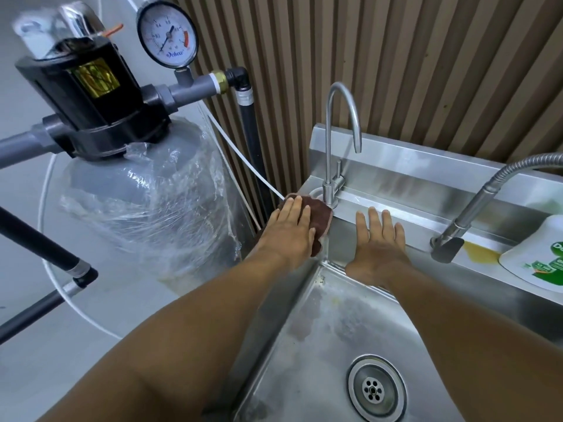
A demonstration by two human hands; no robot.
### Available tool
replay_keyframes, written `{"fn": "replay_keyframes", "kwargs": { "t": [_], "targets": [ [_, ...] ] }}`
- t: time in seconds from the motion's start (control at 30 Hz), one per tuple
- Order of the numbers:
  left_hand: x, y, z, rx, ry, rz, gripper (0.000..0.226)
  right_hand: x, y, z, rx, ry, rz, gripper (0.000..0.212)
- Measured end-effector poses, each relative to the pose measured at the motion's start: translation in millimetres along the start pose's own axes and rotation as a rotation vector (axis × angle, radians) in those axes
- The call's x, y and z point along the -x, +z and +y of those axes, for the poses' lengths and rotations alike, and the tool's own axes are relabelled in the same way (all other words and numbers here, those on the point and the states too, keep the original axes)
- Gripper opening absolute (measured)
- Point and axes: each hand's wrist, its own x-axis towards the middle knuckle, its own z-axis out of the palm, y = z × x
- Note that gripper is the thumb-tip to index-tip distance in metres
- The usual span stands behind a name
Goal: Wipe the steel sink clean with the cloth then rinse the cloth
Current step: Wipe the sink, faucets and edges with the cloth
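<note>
In the near basin of the steel sink (350, 336), dull smears and specks are seen on the left wall above the drain (376, 389), so the wiping is judged only partly done. Farther back, the brown cloth (318, 210) is pressed flat onto the far-left corner of the rim under the straight fingers of the left hand (289, 231), just beside the base of the gooseneck tap (330, 193). The right hand (380, 242) is laid flat, fingers slightly spread, on the far ledge, holding nothing. A yellow stain (481, 251) is seen on that ledge by the spray head (446, 248) to the right, no water is seen running, and the rinse is judged not yet begun.
</note>
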Motion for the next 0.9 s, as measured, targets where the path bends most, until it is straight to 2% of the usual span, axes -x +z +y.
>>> {"fn": "replay_keyframes", "kwargs": {
  "t": [0.3, 0.43, 0.57, 0.67, 0.77, 0.83, 0.9],
  "targets": [
    [78, 8, -17, 0.011, 0.057, -0.025, 0.059, 7, -16, 1, -0.072, -0.025, -0.055, 0.110],
    [107, 12, -28, -0.002, 0.085, -0.027, 0.060, 10, -21, -3, -0.131, 0.019, -0.063, 0.091],
    [131, 18, -41, -0.010, 0.145, -0.024, 0.066, 47, 1, -49, -0.236, -0.005, 0.047, 0.075],
    [149, 19, -51, 0.149, 0.203, -0.092, 0.074, 93, 20, -90, -0.437, -0.040, 0.093, 0.070],
    [161, 16, -73, 0.293, 0.271, 0.054, 0.074, 136, 30, -128, -0.594, -0.097, 0.175, 0.067],
    [154, 16, -87, 0.214, 0.287, 0.092, 0.066, 150, 35, -153, -0.592, -0.168, 0.180, 0.073],
    [143, 18, -91, 0.133, 0.279, -0.008, 0.060, 145, 44, -167, -0.544, -0.183, 0.132, 0.067]
  ]
}}
